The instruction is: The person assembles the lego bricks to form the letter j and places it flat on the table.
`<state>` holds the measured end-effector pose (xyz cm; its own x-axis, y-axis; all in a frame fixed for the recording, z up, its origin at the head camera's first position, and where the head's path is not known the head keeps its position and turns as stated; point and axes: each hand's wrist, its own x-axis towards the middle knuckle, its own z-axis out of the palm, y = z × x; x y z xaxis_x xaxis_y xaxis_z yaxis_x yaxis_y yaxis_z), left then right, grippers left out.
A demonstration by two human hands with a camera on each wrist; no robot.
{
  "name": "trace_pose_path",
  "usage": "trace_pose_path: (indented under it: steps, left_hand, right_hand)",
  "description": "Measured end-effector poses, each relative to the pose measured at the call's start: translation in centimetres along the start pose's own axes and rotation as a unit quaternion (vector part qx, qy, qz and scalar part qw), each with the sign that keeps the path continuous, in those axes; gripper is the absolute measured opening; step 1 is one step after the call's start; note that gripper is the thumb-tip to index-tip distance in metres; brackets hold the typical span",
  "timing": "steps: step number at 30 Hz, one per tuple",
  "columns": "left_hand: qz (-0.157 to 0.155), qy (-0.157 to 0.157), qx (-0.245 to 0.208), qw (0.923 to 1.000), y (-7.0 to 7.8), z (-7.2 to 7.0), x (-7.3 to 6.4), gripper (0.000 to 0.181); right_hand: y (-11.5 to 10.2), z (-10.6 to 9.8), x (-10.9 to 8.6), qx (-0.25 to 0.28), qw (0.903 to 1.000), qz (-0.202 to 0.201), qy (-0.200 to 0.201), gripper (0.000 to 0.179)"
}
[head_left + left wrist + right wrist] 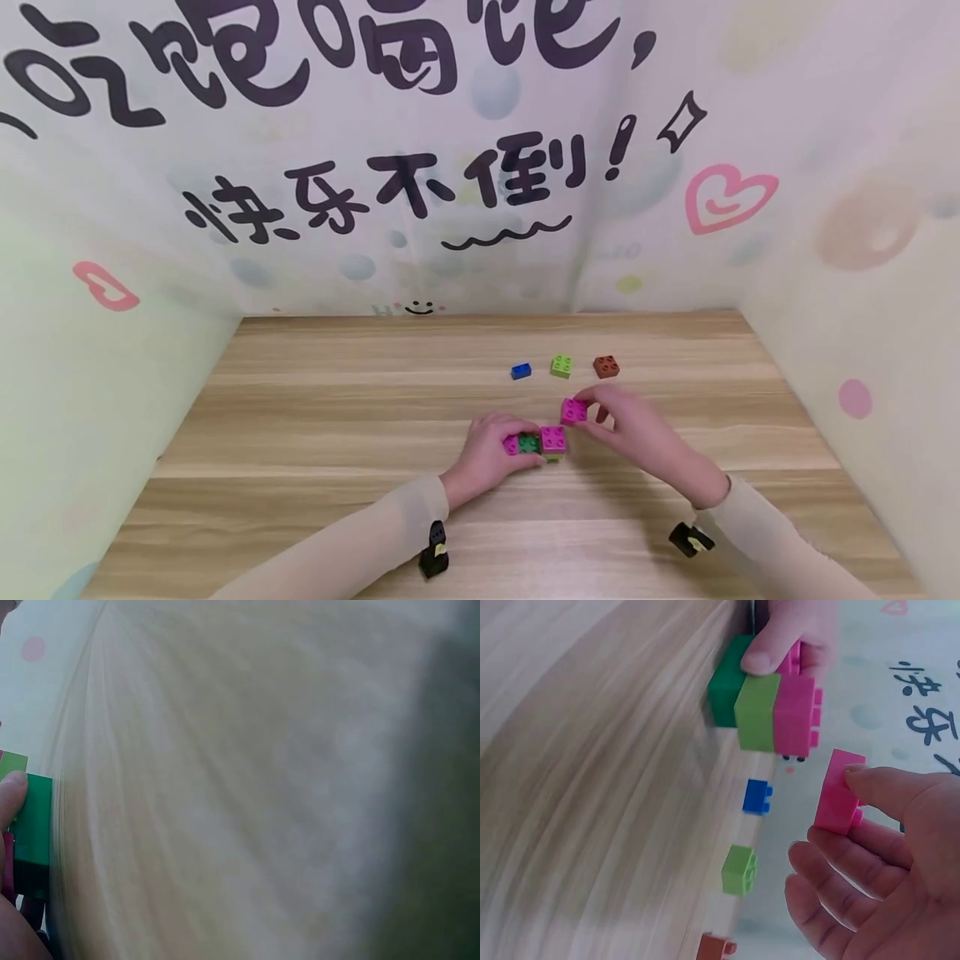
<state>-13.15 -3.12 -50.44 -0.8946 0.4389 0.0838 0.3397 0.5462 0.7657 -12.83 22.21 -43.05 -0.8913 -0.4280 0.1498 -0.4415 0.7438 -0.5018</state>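
My left hand (pixel 491 450) grips a small group of joined toy building bricks on the table. In the group are a dark green brick (pixel 528 443), a light green brick (pixel 756 716) and a pink brick (pixel 552 438) on top of the light green one. Another pink brick (pixel 511 445) of the group is partly covered by the left fingers. Between thumb and fingertips, my right hand (pixel 633 429) pinches a separate pink brick (pixel 838 791), held up just beyond the group's right end. Only a thumb and the group's edge show in the left wrist view.
Farther back on the wooden table (pixel 337 400) stand a small blue brick (pixel 521 371), a light green brick (pixel 561 366) and a brown brick (pixel 606 367) in a row. A printed white curtain (pixel 420 275) hangs behind the table, with pale walls at both sides.
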Motion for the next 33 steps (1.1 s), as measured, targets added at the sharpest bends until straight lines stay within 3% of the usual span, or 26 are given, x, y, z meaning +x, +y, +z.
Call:
trace_pose_path:
  steps: [16, 33]
  left_hand:
    - [0.01, 0.001, 0.005, 0.9999, 0.0, -0.1, -0.2, 0.042]
    - [0.013, 0.0, 0.003, 0.9999, -0.3, 0.0, 0.0, 0.042]
  right_hand:
    - [-1.7, 0.9, -0.2, 0.038, 0.9976, -0.055, -0.019, 0.026]
    - [-1.7, 1.2, -0.1, 0.049, 0.9953, -0.076, -0.037, 0.027]
